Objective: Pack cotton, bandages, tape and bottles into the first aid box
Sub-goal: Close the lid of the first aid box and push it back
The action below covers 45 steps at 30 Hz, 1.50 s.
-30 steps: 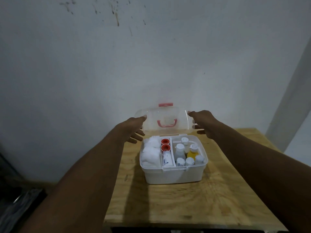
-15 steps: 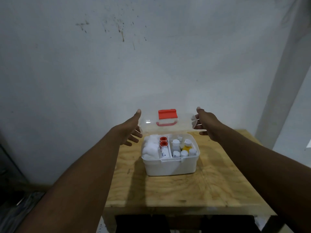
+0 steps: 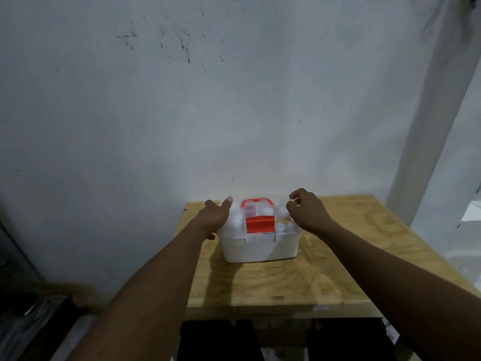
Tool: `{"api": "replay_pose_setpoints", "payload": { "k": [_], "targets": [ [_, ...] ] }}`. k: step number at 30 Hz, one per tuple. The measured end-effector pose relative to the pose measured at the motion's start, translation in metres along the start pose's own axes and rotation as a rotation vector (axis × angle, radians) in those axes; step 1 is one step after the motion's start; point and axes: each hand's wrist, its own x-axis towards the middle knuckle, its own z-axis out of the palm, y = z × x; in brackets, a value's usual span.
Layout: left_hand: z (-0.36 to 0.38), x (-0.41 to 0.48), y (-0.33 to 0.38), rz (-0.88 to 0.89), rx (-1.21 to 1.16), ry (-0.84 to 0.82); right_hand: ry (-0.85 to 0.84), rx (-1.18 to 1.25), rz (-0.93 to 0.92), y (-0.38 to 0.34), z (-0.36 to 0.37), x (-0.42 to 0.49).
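Lid (image 3: 260, 212) is down on the box (image 3: 260, 247) now, it was up before. Left hand (image 3: 214, 217) flat against it, fingers together; right hand (image 3: 307, 212) loosely curled, holding nothing.

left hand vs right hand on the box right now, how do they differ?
The left hand lies flat against the left end of the first aid box, fingers stretched out; the right hand has its fingers curled. The left hand touches the clear lid; the right hand sits at the lid's right end, and contact is unclear. Shared: both flank the closed box on the wooden table, and neither grips anything.
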Motion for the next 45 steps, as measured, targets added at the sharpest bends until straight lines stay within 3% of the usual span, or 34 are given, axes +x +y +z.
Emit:
{"api": "replay_pose_setpoints", "payload": {
  "k": [7, 11, 16, 23, 34, 41, 43, 45],
  "targets": [
    [0.034, -0.007, -0.022, 0.361, 0.093, 0.361, 0.061, 0.039, -0.081, 0.005, 0.029, -0.018],
    [0.038, -0.002, -0.031, 0.575, 0.249, 0.441, 0.031, 0.029, -0.121, 0.011, 0.027, -0.016],
    [0.033, 0.007, -0.035, 0.504, 0.248, 0.265, -0.028, -0.155, -0.273, 0.019, 0.020, -0.012],
    [0.022, -0.003, -0.025, 0.452, 0.511, 0.155, -0.079, -0.329, -0.325, 0.021, 0.015, -0.005],
    [0.018, -0.006, -0.021, 0.453, 0.673, 0.090, -0.061, -0.308, -0.320, 0.019, 0.017, -0.008],
    [0.023, -0.007, -0.024, 0.499, 0.687, 0.164, 0.030, -0.272, -0.306, 0.023, 0.027, -0.009],
    [0.023, -0.004, -0.025, 0.501, 0.655, 0.152, 0.036, -0.222, -0.293, 0.022, 0.028, -0.009],
    [0.027, -0.002, -0.027, 0.490, 0.428, 0.160, 0.052, -0.046, -0.235, 0.019, 0.031, -0.011]
  ]
}}
